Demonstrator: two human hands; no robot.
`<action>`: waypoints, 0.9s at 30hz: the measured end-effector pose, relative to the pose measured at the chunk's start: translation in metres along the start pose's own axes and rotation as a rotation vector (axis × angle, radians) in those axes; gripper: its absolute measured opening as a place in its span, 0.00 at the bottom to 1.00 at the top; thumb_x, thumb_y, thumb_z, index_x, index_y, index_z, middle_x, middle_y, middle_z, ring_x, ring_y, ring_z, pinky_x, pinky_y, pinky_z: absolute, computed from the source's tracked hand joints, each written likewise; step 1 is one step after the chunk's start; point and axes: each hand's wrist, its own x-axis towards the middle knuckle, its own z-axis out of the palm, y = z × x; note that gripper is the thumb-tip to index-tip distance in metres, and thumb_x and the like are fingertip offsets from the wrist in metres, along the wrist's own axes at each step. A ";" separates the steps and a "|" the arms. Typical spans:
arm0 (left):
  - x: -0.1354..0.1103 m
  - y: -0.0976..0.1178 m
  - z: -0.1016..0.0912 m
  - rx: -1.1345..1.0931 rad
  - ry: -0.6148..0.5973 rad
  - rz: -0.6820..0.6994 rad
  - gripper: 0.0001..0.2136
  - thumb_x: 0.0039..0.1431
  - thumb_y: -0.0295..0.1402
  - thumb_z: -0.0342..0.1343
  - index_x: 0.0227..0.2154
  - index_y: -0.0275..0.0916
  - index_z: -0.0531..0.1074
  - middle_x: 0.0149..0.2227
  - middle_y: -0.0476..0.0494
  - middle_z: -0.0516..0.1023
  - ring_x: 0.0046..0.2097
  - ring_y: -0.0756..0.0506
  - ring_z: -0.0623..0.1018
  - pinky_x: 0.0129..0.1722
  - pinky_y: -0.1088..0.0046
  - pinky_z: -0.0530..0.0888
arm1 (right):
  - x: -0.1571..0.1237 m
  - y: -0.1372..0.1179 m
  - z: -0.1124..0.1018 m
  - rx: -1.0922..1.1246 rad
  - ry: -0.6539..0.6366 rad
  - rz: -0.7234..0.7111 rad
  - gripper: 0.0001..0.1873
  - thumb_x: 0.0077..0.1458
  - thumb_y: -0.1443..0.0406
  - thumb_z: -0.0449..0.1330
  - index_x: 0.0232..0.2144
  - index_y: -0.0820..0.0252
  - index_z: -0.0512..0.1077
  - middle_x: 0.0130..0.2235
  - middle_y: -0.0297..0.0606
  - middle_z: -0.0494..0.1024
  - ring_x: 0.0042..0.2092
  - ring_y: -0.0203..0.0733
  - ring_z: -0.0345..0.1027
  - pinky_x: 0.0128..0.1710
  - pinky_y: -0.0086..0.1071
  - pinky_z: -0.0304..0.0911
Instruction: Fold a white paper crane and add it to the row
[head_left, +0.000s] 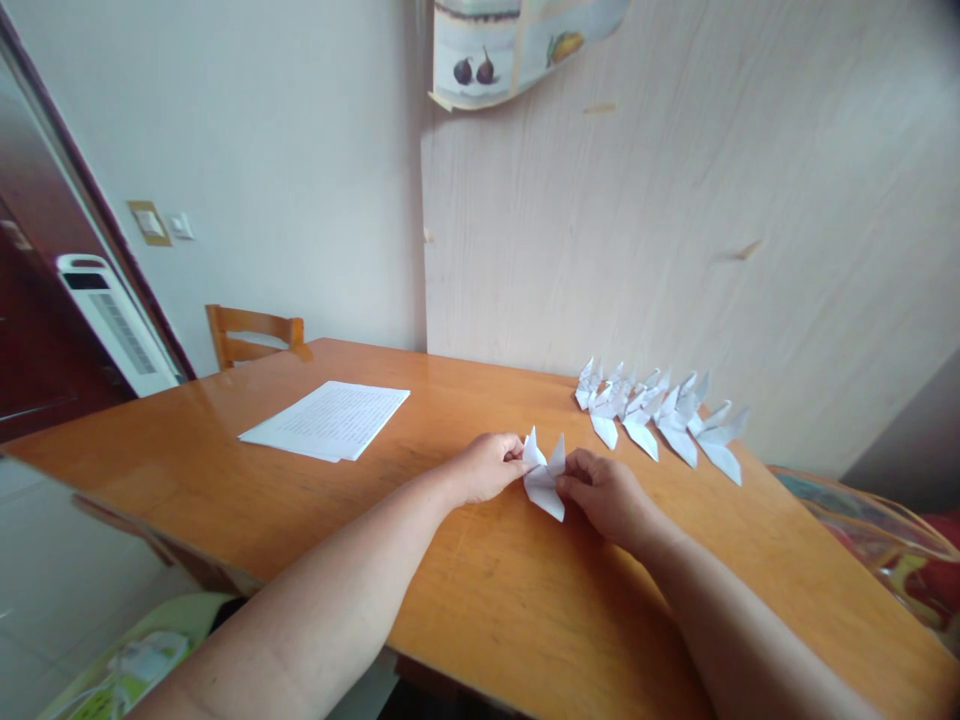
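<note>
A folded white paper crane (544,485) is held between my two hands, just over the wooden table (465,580). Two pointed tips rise from it and a flat wing angles down toward me. My left hand (491,467) pinches its left side between thumb and fingers. On its right side, my right hand (604,492) grips the paper the same way. Whether the crane's underside touches the tabletop I cannot tell. Several finished-looking paper cranes (679,415) stand in rows beyond my right hand, near the wall.
A stack of printed sheets (326,420) lies on the table's left part. Behind the far left corner stands a wooden chair (255,335). A wall borders the table's far side. Past the right edge are bagged items (870,520); a green stool (142,650) with cables sits lower left.
</note>
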 end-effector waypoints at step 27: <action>-0.002 0.005 0.000 -0.201 0.009 -0.219 0.09 0.48 0.35 0.61 0.26 0.35 0.70 0.27 0.50 0.73 0.32 0.48 0.70 0.36 0.72 0.63 | 0.001 0.010 0.004 0.007 -0.003 0.022 0.06 0.51 0.62 0.58 0.26 0.57 0.65 0.25 0.30 0.69 0.28 0.36 0.59 0.27 0.29 0.53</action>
